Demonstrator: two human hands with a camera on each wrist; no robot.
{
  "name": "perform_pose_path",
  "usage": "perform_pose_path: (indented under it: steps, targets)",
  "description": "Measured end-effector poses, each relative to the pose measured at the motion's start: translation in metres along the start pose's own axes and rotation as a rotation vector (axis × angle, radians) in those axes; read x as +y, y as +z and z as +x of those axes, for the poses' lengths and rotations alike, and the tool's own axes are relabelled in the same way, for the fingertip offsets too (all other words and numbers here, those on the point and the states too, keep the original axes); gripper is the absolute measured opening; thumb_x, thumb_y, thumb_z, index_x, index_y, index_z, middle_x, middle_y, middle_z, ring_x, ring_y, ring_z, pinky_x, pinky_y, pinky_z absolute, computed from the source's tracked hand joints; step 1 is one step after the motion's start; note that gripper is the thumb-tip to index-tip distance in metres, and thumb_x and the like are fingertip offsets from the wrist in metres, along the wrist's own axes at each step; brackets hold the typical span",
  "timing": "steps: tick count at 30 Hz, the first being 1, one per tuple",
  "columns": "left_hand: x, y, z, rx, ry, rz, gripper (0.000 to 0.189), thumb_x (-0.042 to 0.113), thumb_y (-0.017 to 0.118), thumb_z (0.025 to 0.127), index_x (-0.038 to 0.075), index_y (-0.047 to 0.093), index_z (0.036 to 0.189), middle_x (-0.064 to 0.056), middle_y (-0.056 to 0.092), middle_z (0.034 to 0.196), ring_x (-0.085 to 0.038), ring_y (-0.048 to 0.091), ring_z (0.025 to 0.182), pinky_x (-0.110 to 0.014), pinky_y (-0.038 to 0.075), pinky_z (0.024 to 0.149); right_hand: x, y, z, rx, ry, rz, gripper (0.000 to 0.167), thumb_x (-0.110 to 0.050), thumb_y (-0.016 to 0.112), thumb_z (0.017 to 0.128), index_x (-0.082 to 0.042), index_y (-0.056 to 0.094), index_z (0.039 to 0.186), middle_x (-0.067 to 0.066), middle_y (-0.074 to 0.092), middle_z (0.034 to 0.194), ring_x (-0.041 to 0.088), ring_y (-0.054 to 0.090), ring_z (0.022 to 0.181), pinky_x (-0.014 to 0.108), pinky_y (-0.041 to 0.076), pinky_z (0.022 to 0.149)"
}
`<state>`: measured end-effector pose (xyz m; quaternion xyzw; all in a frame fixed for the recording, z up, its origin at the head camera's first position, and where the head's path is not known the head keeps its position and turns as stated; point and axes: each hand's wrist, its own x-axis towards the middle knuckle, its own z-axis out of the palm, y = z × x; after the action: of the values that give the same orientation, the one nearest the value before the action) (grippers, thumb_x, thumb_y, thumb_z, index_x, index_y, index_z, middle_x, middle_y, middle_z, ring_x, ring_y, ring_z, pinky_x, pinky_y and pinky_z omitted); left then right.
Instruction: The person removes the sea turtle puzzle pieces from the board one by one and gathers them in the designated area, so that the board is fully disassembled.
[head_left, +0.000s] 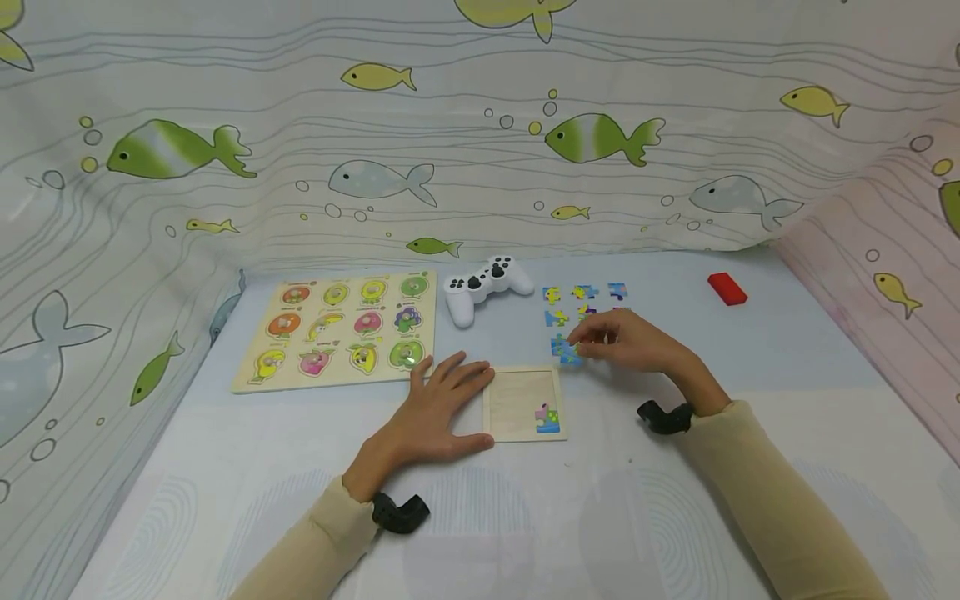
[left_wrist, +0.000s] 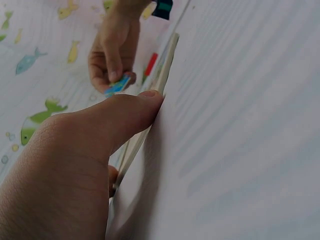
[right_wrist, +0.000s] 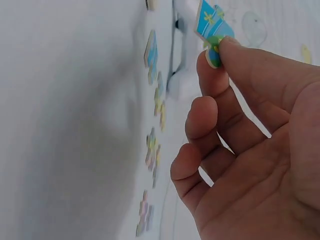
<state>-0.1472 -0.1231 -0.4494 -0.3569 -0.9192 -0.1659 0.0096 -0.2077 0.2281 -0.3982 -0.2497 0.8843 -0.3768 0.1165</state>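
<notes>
My right hand [head_left: 628, 340] pinches a blue jigsaw puzzle piece [right_wrist: 212, 22] between thumb and index finger, its other fingers loosely bent. The piece has yellow and green marks and is held above the table. Below and beyond this hand lie several loose puzzle pieces [head_left: 552, 294], some partly hidden by it. My left hand [head_left: 438, 417] spreads its fingers at the left side of a square wooden puzzle tray [head_left: 513, 404]. Its thumb [left_wrist: 150, 95] presses the tray's edge at the near corner. Joined pieces in pink, green and blue [head_left: 548, 423] fill the tray's lower right corner.
A wooden fruit puzzle board [head_left: 348, 329] lies at the left, close to my left fingertips. Behind the tray is a white game controller [head_left: 487, 287]. A red block [head_left: 727, 288] lies at the far right. Fish-patterned cloth [head_left: 450, 125] rises behind the table.
</notes>
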Motion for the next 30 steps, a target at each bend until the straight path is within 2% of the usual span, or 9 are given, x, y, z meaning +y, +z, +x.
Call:
perform_pose_path:
  steps: [7,12,16,21,30]
  targets:
    - [0.000,0.001,0.001,-0.008,-0.011,0.005,0.090,0.067,0.061,0.085,0.022,0.037,0.159,0.003,0.038,0.163,-0.032,0.022,0.157,-0.067,0.006,0.119,0.012,-0.008,-0.001,0.054,0.046,-0.016,0.018,-0.011,0.068,0.097,-0.014,0.077,0.112,0.004,0.072,0.092,0.020,0.057,0.081,0.026,0.047,0.070]
    - [0.001,0.001,0.001,-0.006,-0.014,-0.001,0.090,0.067,0.061,0.085,0.021,0.038,0.159,0.002,0.039,0.163,-0.033,0.022,0.156,-0.068,0.006,0.119,0.021,-0.009,-0.002,0.083,0.093,-0.038,0.019,-0.013,0.069,0.097,-0.014,0.077,0.113,0.003,0.072,0.096,0.021,0.056,0.083,0.025,0.046,0.071]
    - [0.000,0.002,0.001,-0.011,-0.017,0.001,0.090,0.067,0.061,0.085,0.021,0.037,0.159,0.002,0.039,0.163,-0.032,0.022,0.157,-0.068,0.006,0.119,0.026,-0.009,-0.004,0.103,0.100,-0.059,0.019,-0.012,0.069,0.096,-0.011,0.077,0.113,0.005,0.074,0.102,0.020,0.054,0.084,0.024,0.046,0.071]
    - [0.000,0.003,0.000,-0.007,-0.017,0.002,0.090,0.067,0.061,0.084,0.022,0.037,0.159,0.003,0.038,0.163,-0.032,0.022,0.157,-0.067,0.005,0.119,0.029,-0.010,-0.006,0.097,0.124,-0.045,0.019,-0.009,0.069,0.095,-0.008,0.077,0.113,0.009,0.075,0.108,0.020,0.054,0.086,0.023,0.046,0.072]
    - [-0.001,0.003,0.001,-0.001,-0.014,0.007,0.091,0.068,0.060,0.084,0.022,0.037,0.159,0.003,0.038,0.163,-0.032,0.021,0.157,-0.067,0.005,0.119,0.033,-0.009,-0.006,0.080,0.165,-0.057,0.019,-0.011,0.067,0.097,-0.008,0.075,0.114,0.009,0.074,0.110,0.020,0.056,0.093,0.025,0.049,0.079]
